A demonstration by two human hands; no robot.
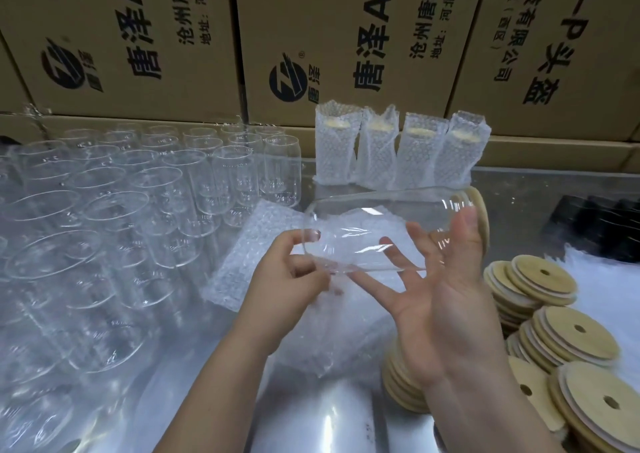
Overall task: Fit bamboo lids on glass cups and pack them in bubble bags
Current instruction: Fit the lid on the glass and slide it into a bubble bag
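Note:
A clear glass cup (374, 224) lies on its side in the air, its bamboo lid (482, 217) fitted on the right end. My right hand (446, 286) cradles it from below with spread fingers, thumb against the lid. My left hand (294, 276) pinches the open edge of a bubble bag (339, 324) at the cup's base. The bag hangs down toward the table.
Many empty glass cups (104, 217) stand at the left. Several packed cups in bubble bags (398, 151) stand at the back by cardboard boxes (311, 36). Stacks of bamboo lids (561, 341) lie at the right. More bubble bags (249, 258) lie on the metal table (339, 425).

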